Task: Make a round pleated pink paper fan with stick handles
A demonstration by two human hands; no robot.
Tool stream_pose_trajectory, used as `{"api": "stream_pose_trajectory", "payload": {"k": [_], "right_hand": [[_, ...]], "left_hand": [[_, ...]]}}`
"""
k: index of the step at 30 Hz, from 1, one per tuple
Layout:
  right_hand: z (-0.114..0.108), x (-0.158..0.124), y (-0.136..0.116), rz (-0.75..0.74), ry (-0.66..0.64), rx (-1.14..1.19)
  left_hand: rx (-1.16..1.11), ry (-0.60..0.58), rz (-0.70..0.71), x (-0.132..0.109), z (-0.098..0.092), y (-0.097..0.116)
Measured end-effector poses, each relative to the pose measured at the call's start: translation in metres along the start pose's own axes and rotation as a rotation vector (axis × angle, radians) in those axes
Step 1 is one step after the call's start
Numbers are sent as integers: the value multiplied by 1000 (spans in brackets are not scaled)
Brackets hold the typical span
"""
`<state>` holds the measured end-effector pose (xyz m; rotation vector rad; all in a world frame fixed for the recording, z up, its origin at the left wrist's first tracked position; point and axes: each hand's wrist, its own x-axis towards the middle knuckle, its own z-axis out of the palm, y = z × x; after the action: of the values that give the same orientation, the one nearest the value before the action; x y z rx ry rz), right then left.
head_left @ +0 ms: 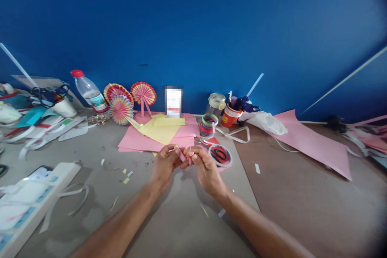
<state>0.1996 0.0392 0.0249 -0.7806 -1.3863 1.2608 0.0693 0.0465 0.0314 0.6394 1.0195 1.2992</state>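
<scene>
My left hand is closed, its thumb and fingers pinching a narrow pink paper strip with a yellowish end. Close against it, my right hand pinches a small pink and red paper piece; a thin light line stands up from it, too fine to identify. Whether the two pink parts are joined I cannot tell. Just beyond both hands lie pink paper sheets with yellow paper on top. A round tub with black-handled scissors sits to the right of my right hand.
Folded paper fans stand at the back beside a red-capped bottle. Jars and a red cup of tools are right of centre. A power strip lies left, a large pink sheet right. Paper scraps dot the table.
</scene>
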Motion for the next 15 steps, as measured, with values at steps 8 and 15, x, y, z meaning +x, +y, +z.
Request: {"api": "stream_pose_trajectory", "payload": {"k": [8, 15], "right_hand": [[-2, 0, -8, -72, -86, -87], [-3, -2, 9, 50, -86, -279]], "left_hand": [[0, -29, 15, 3, -7, 3], [340, -112, 137, 0, -7, -8]]}}
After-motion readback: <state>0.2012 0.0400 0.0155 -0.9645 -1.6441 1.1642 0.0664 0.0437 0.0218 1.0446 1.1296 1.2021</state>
